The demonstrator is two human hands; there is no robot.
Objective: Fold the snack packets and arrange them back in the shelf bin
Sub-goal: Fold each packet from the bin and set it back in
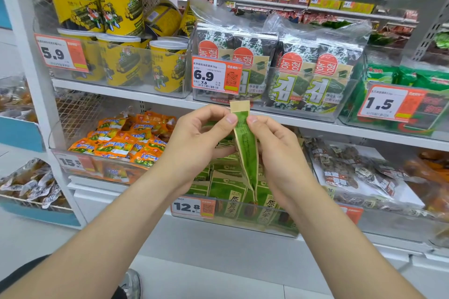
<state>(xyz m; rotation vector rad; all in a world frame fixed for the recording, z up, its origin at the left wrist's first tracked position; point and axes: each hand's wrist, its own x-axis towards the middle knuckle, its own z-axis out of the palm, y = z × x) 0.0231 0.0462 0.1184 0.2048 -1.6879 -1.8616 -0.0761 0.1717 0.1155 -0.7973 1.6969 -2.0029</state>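
Note:
A green and tan snack packet [246, 150], folded narrow lengthwise, stands upright between my two hands in front of the shelves. My left hand [199, 141] pinches its upper left edge with thumb and fingers. My right hand [274, 148] pinches the right edge at the same height. Below and behind the hands, a clear shelf bin [243, 223] with a 12.8 price tag holds several more green packets [221, 187] standing in rows; part of the bin is hidden by my hands.
Orange snack packets [126, 143] fill the bin to the left. Clear-wrapped dark snacks [352, 172] lie in the bin to the right. On the shelf above stand yellow tubs [116, 31] and seaweed packs [303, 73]. White floor lies below.

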